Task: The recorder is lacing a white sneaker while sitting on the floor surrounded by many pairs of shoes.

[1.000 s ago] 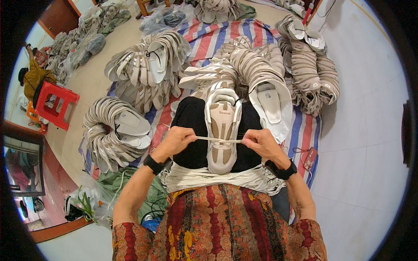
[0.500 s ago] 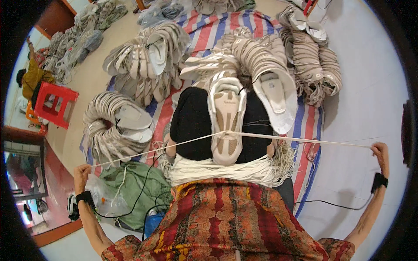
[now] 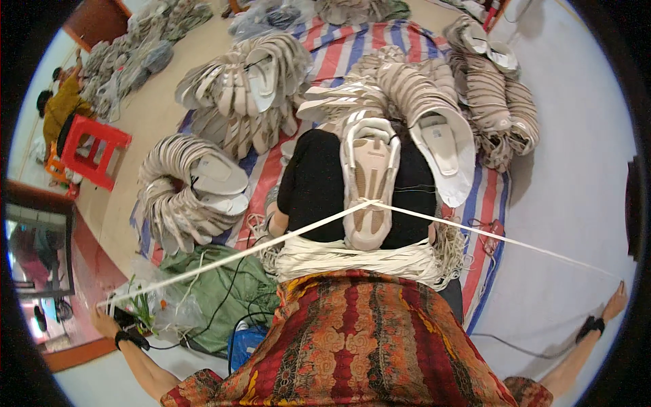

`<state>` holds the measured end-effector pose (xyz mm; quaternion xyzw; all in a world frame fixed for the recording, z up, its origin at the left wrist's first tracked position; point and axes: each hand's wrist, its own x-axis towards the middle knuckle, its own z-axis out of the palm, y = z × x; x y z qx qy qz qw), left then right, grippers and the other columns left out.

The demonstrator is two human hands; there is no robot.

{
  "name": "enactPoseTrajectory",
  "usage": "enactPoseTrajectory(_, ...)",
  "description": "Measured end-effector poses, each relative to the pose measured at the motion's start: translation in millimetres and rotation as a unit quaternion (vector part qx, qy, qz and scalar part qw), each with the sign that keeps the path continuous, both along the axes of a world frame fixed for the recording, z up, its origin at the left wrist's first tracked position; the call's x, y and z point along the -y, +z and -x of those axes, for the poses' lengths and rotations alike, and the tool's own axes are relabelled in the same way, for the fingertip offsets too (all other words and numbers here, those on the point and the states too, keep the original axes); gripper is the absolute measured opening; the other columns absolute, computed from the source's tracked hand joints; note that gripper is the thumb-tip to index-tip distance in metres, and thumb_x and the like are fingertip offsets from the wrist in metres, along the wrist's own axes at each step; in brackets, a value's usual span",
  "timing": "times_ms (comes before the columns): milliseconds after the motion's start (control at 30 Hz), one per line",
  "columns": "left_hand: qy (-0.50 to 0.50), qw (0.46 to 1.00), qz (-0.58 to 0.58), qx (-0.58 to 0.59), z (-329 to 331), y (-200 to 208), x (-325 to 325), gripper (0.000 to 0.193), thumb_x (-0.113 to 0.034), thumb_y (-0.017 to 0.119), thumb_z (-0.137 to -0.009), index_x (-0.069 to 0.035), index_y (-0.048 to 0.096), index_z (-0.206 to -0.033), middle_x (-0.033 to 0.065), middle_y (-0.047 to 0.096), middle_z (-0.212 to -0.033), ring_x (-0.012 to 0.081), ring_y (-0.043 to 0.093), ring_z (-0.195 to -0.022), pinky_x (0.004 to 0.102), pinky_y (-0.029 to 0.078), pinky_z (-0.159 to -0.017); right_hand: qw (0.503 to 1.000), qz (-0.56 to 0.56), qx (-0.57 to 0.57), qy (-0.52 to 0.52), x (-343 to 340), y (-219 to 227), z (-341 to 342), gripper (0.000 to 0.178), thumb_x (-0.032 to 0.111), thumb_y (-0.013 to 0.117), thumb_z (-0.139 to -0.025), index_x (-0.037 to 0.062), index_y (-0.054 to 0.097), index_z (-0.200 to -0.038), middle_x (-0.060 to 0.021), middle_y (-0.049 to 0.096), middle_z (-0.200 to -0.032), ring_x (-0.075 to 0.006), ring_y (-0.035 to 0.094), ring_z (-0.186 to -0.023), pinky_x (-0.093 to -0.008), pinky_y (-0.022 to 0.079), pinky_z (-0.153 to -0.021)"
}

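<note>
The pale beige shoe upper (image 3: 369, 169) sits near the centre of the frame, between our two knees in black trousers (image 3: 312, 183), its toe pointing down toward us and its collar toward the top. Over its front part crosses a flat white lace (image 3: 369, 203), drawn out to both sides in a wide, shallow peak; we cannot tell whether it is knotted there or only crossed. Our left hand (image 3: 104, 324), low at the left edge, is closed on one end of the lace, and our right hand (image 3: 616, 302), low at the right edge, pinches the other — the arms are spread wide and the lace looks taut. A dark band circles each wrist

Just below the toe, a thick bundle of white laces (image 3: 352, 261) lies across our lap, with our red and brown patterned shirt (image 3: 366, 339) filling the bottom centre. Beyond our knees, nested rows of similar uppers (image 3: 413, 95) spread over a striped sheet (image 3: 380, 41): one curls at the left (image 3: 159, 193), others stand at the upper left and upper right. At the lower left lies a green sack (image 3: 230, 292), with something blue (image 3: 247, 342) just beside it. Farther off, at the upper left, are a red stool (image 3: 88, 127), a person in a mustard top (image 3: 68, 105) — and greyish heaps along the floor
</note>
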<state>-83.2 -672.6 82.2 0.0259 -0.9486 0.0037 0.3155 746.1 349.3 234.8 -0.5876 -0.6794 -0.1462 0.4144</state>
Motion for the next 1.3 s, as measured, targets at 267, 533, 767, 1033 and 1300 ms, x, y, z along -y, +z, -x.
enactPoseTrajectory(267, -0.275, 0.777, -0.559, 0.091, 73, -78, -183, 0.038, -0.014, 0.042, -0.088, 0.003, 0.044, -0.122, 0.0133, 0.058, -0.105, 0.0204, 0.056, -0.099, 0.0293, 0.043, -0.086, 0.801, 0.225, -0.434, 0.347, 104, -156, 280, 0.031, 0.018, 0.043, -0.089, 0.0014, 0.051, -0.114, -0.0096, 0.058, -0.102, -0.0172, 0.053, -0.092, -0.0345, 0.043, -0.084)
enactPoseTrajectory(533, -0.472, 0.548, -0.558, 0.407, -40, -25, -582, 0.037, -0.013, 0.055, -0.083, 0.003, 0.048, -0.116, 0.0097, 0.062, -0.085, 0.012, 0.06, -0.07, 0.0242, 0.051, -0.062, 0.615, 0.561, -0.223, 0.507, 218, -211, 521, 0.021, 0.005, 0.048, -0.084, -0.0017, 0.048, -0.104, -0.0075, 0.063, -0.074, -0.0085, 0.059, -0.058, -0.0209, 0.046, -0.051)
enactPoseTrajectory(767, -0.505, 0.472, -0.418, 0.589, -116, -46, -684, 0.019, -0.009, 0.052, -0.085, 0.005, 0.058, -0.096, 0.009, 0.063, -0.081, 0.0127, 0.061, -0.069, 0.0221, 0.05, -0.052, 0.645, 0.526, -0.123, 0.54, 216, -241, 551, 0.011, 0.007, 0.052, -0.082, -0.0029, 0.057, -0.081, -0.0072, 0.06, -0.063, -0.011, 0.059, -0.052, -0.0239, 0.045, -0.046)
enactPoseTrajectory(1033, -0.546, 0.54, -0.306, 0.563, -139, -55, -701, 0.015, -0.01, 0.054, -0.085, 0.001, 0.063, -0.09, 0.0045, 0.064, -0.073, 0.008, 0.059, -0.064, 0.0217, 0.05, -0.056, 0.682, 0.486, -0.087, 0.539, 214, -240, 555, 0.014, 0.01, 0.055, -0.078, -0.0023, 0.059, -0.076, -0.0109, 0.06, -0.059, -0.0166, 0.059, -0.051, -0.0291, 0.046, -0.048)
enactPoseTrajectory(1300, -0.544, 0.49, -0.354, 0.581, -129, -60, -692, 0.015, -0.009, 0.055, -0.084, 0.002, 0.064, -0.088, 0.0034, 0.063, -0.073, 0.0082, 0.06, -0.065, 0.0206, 0.05, -0.057, 0.67, 0.508, -0.085, 0.534, 208, -234, 558, 0.018, 0.017, 0.061, -0.072, -0.0009, 0.059, -0.074, -0.0117, 0.059, -0.06, -0.0245, 0.058, -0.053, -0.0328, 0.046, -0.052)
